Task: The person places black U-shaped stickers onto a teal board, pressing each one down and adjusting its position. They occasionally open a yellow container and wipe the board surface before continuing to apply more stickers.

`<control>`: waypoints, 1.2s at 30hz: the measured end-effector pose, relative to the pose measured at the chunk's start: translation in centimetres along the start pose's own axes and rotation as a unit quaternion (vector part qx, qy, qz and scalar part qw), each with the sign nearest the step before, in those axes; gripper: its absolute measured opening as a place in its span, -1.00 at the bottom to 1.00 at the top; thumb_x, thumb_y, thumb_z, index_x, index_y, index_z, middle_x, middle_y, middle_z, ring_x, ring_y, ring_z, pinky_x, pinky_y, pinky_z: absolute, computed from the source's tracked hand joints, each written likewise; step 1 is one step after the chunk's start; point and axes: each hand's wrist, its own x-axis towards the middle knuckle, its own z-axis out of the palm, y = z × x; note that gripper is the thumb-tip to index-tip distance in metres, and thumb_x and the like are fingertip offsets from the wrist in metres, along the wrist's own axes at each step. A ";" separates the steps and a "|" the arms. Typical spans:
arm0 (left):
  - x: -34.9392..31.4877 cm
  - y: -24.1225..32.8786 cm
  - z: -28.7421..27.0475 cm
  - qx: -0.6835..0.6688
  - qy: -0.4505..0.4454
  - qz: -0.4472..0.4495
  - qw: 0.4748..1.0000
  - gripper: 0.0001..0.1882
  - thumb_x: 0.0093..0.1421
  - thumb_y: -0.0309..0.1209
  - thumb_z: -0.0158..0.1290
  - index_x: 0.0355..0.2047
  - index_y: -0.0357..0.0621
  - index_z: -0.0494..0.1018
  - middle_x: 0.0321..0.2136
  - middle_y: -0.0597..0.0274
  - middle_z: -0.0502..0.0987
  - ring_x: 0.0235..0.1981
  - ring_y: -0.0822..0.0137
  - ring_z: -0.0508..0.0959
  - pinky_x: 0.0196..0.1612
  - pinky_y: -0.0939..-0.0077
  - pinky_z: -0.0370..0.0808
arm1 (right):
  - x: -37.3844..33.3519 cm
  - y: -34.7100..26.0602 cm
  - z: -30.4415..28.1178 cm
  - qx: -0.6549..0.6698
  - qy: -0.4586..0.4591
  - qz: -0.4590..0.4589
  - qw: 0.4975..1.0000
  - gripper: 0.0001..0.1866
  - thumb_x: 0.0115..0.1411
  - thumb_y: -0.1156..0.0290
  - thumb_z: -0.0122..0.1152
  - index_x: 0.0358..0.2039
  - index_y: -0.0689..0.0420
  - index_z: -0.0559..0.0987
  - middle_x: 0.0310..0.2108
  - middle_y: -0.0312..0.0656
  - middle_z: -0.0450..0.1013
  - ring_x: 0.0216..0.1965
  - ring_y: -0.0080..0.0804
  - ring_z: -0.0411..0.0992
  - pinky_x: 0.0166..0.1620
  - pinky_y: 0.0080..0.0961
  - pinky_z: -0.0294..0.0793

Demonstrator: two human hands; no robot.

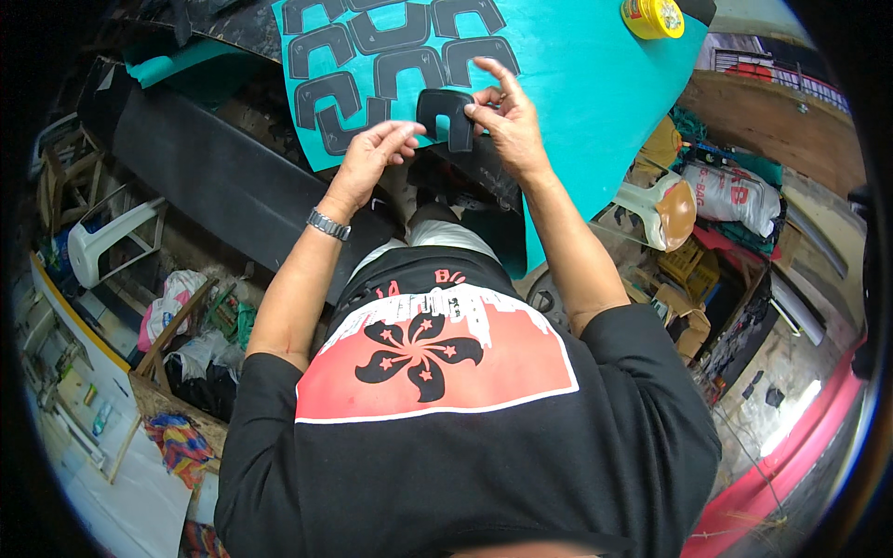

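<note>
In front of me, a small black U-shaped flat piece [460,138] is pinched at its right side by my right hand [513,135]. The index finger of that hand stretches up and away from it. My left hand [370,156] is just left of the piece, thumb and fingertips pressed together; anything between them is too small to tell. Below both hands, a teal sheet [595,102] covers the work surface. Several matching black U-shaped pieces [327,86] lie in rows on its left part, some overlapping.
A yellow tub [651,17] stands at the sheet's far right. To my left runs a long black panel [195,158], with a white plastic stool [102,242] beyond. At right are a brown-topped stool [672,214] and a white sack [735,195] among clutter.
</note>
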 end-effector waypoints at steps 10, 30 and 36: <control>-1.4 -1.1 5.5 -0.309 0.116 0.018 0.944 -0.74 0.28 -0.42 0.23 -0.06 -0.15 0.51 -0.24 0.35 0.57 -0.18 0.56 0.54 -0.10 0.65 0.49 | -6.4 1.0 4.2 0.089 0.082 0.037 0.992 -0.14 0.16 0.66 0.31 0.41 0.12 0.11 -0.32 -0.24 0.53 -0.27 -0.59 0.48 -0.14 -0.61 0.48; 2.1 -0.6 0.0 0.096 0.222 0.072 0.968 -0.29 0.04 -0.50 0.38 0.21 -0.17 0.35 -0.33 0.16 0.64 -0.31 0.45 0.64 -0.24 0.60 0.58 | -0.4 4.1 0.5 -0.019 0.097 0.005 0.995 -0.25 0.05 0.69 0.34 0.28 0.09 0.36 -0.39 -0.32 0.48 -0.42 -0.70 0.38 -0.30 -0.71 0.42; 3.2 -0.4 -0.3 0.144 0.242 0.119 0.952 -0.29 0.06 -0.50 0.38 0.22 -0.15 0.34 -0.31 0.13 0.68 -0.31 0.41 0.70 -0.22 0.56 0.62 | 0.1 4.9 0.6 -0.056 0.125 -0.004 0.991 -0.29 0.05 0.69 0.34 0.25 0.10 0.38 -0.41 -0.31 0.48 -0.43 -0.70 0.38 -0.31 -0.70 0.43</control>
